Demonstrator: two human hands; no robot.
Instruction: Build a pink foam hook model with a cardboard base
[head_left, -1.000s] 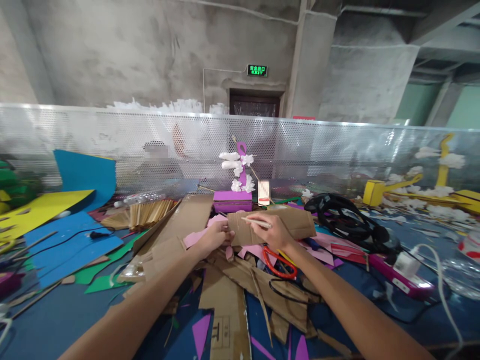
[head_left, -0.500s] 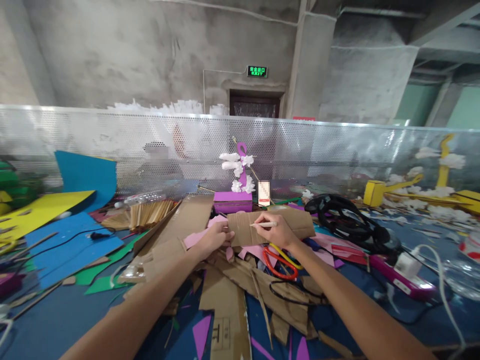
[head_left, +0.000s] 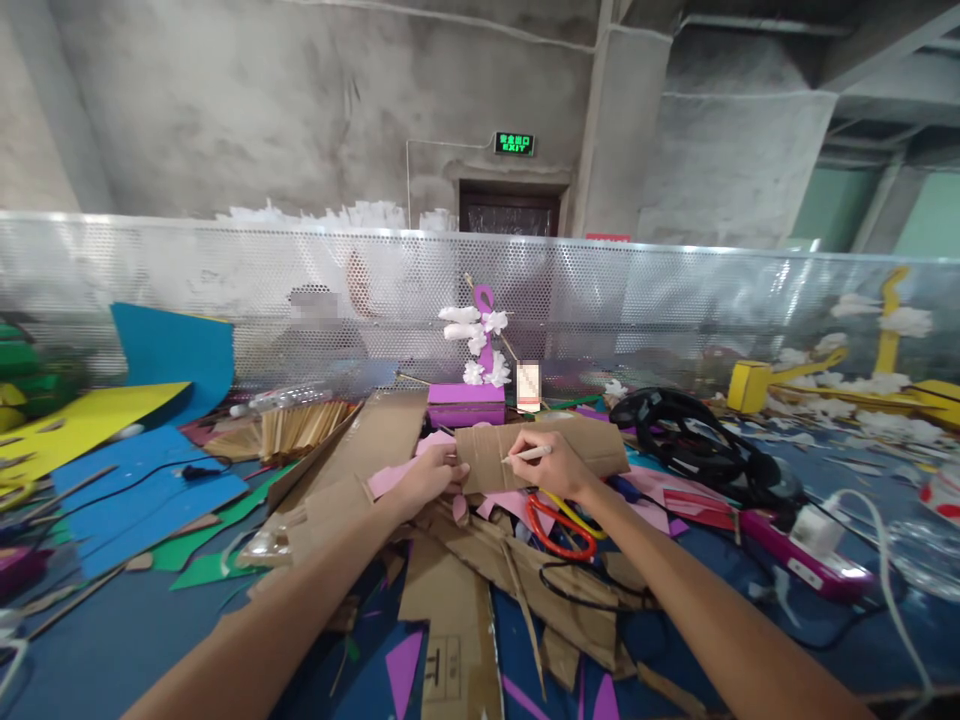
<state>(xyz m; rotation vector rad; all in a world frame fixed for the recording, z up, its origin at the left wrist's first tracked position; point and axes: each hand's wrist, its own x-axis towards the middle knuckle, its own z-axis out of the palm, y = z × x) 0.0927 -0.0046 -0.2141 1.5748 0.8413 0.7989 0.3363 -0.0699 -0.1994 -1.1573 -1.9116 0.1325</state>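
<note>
A brown piece of cardboard (head_left: 592, 447) lies across the middle of the table. My left hand (head_left: 431, 478) grips its left end, with the fingers closed over the edge. In my right hand (head_left: 551, 462) is a pale pen (head_left: 534, 453), pinched like a writing tool with its tip at the cardboard's surface. Any mark under the tip is too small to make out. Pink scraps (head_left: 394, 477) lie under and beside the cardboard. Orange-handled scissors (head_left: 559, 535) rest just below my right hand.
A purple box (head_left: 466, 404) with white tufts on a purple upright stands behind the cardboard. Black headgear (head_left: 697, 445) and a magenta power strip (head_left: 806, 560) lie to the right. Blue sheets (head_left: 150, 490) are at left. Cardboard offcuts (head_left: 457, 620) cover the front.
The pen's tip has shifted slightly down on the cardboard, and the pen's angle has changed a little. My left hand and the cardboard have stayed in place.
</note>
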